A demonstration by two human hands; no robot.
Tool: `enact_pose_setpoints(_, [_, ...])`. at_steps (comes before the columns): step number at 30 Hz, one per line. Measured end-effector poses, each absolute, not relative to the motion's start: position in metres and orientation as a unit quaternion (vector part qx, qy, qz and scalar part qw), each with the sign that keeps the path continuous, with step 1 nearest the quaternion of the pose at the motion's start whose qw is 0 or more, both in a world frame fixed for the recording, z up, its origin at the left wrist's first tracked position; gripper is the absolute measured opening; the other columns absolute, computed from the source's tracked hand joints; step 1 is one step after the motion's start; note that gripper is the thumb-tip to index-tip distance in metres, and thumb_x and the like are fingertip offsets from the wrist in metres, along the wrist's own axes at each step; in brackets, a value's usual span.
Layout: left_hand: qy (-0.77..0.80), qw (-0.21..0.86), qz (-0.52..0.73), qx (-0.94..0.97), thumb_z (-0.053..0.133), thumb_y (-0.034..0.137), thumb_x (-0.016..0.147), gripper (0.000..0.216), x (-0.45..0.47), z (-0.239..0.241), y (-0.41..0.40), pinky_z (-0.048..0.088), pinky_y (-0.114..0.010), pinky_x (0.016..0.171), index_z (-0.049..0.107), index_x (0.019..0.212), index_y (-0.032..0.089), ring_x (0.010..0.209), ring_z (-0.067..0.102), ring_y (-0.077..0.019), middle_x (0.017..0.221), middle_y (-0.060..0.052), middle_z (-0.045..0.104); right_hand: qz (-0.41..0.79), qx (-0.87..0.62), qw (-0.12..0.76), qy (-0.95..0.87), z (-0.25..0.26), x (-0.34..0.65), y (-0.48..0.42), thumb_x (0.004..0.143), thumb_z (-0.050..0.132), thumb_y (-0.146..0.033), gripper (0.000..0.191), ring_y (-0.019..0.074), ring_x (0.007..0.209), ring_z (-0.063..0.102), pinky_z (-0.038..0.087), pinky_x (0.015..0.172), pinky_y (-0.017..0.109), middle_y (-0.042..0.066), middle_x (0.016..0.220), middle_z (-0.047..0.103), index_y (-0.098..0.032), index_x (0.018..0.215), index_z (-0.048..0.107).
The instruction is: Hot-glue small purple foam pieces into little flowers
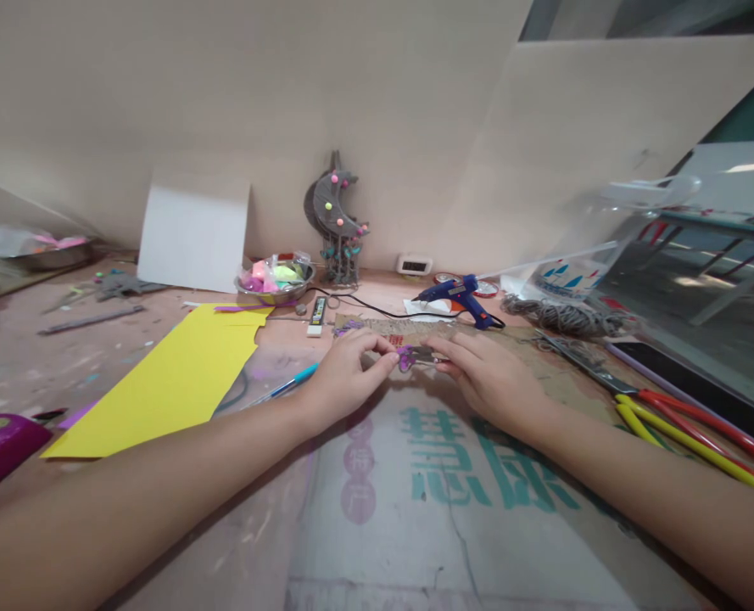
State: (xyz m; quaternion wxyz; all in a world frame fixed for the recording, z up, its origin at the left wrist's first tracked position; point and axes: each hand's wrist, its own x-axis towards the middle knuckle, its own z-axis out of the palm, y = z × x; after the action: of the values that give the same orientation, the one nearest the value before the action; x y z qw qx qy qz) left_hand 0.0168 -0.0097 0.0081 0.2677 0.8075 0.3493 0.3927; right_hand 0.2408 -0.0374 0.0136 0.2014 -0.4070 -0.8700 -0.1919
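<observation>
In the head view my left hand (344, 373) pinches a small purple piece (405, 359) between thumb and fingertips. From the other side my right hand (488, 373) has its fingers closed on a thin grey piece (423, 355) that meets the purple one. Its exact kind is too small to tell. Both hands are just above printed cardboard (382, 543). More purple bits (349, 327) lie just beyond my left hand. A blue pen (293, 380) rests beside my left wrist.
Yellow paper (173, 382) and a magenta tool (8, 450) lie left. Behind stand a bowl of coloured materials (281, 293), a grey moon ornament (337, 208) and a blue glue gun (459, 297) with its cord. Scissors (662, 407), a phone (700, 382) and grey cord (558, 314) are right.
</observation>
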Motion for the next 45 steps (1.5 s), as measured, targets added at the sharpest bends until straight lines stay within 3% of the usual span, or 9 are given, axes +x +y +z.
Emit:
enact_pose_setpoints(16, [0.356, 0.281, 0.392, 0.8, 0.051, 0.026, 0.084, 0.015, 0.017, 0.008, -0.01, 0.04, -0.029, 0.079, 0.059, 0.076, 0.017, 0.083, 0.056, -0.0163, 0.08, -0.002, 0.062, -0.142, -0.418, 0.226, -0.868, 0.016, 0.239, -0.036, 0.092, 0.039, -0.023, 0.029, 0.0205, 0.079, 0.061, 0.049, 0.068, 0.032, 0.01, 0.086, 0.065, -0.015, 0.11, 0.06])
enact_pose_setpoints(23, [0.391, 0.316, 0.382, 0.775, 0.05, 0.03, 0.084, 0.017, 0.018, 0.009, -0.009, 0.041, -0.028, 0.076, 0.059, 0.077, 0.017, 0.081, 0.058, -0.0165, 0.08, -0.001, 0.064, -0.079, -0.533, 0.426, -0.727, 0.01, 0.247, -0.028, 0.093, 0.039, -0.03, 0.033, 0.0243, 0.105, 0.059, 0.048, 0.087, 0.039, 0.011, 0.116, 0.063, -0.019, 0.12, 0.054])
enact_pose_setpoints(25, [0.39, 0.319, 0.383, 0.774, 0.05, 0.03, 0.084, 0.017, 0.018, 0.008, -0.008, 0.041, -0.028, 0.076, 0.058, 0.077, 0.017, 0.081, 0.058, -0.0164, 0.08, -0.001, 0.063, -0.08, -0.522, 0.412, -0.743, 0.01, 0.248, -0.028, 0.092, 0.04, -0.03, 0.032, 0.0241, 0.101, 0.061, 0.049, 0.084, 0.038, 0.01, 0.112, 0.064, -0.02, 0.12, 0.054])
enact_pose_setpoints(32, [0.368, 0.27, 0.403, 0.793, 0.049, 0.029, 0.086, 0.018, 0.016, 0.007, -0.007, 0.04, -0.028, 0.079, 0.059, 0.077, 0.017, 0.084, 0.056, -0.0165, 0.081, -0.002, 0.062, -0.161, -0.421, 0.24, -0.86, 0.016, 0.238, -0.039, 0.092, 0.039, -0.023, 0.029, 0.0197, 0.078, 0.058, 0.047, 0.069, 0.031, 0.008, 0.084, 0.062, -0.018, 0.114, 0.057])
enact_pose_setpoints(45, [0.354, 0.249, 0.407, 0.805, 0.049, 0.027, 0.086, 0.016, 0.015, 0.008, -0.009, 0.039, -0.029, 0.08, 0.059, 0.078, 0.017, 0.086, 0.054, -0.0166, 0.082, -0.002, 0.061, -0.179, -0.431, 0.214, -0.858, 0.016, 0.24, -0.036, 0.091, 0.042, -0.022, 0.027, 0.0207, 0.081, 0.056, 0.046, 0.071, 0.032, 0.009, 0.088, 0.062, -0.016, 0.112, 0.058])
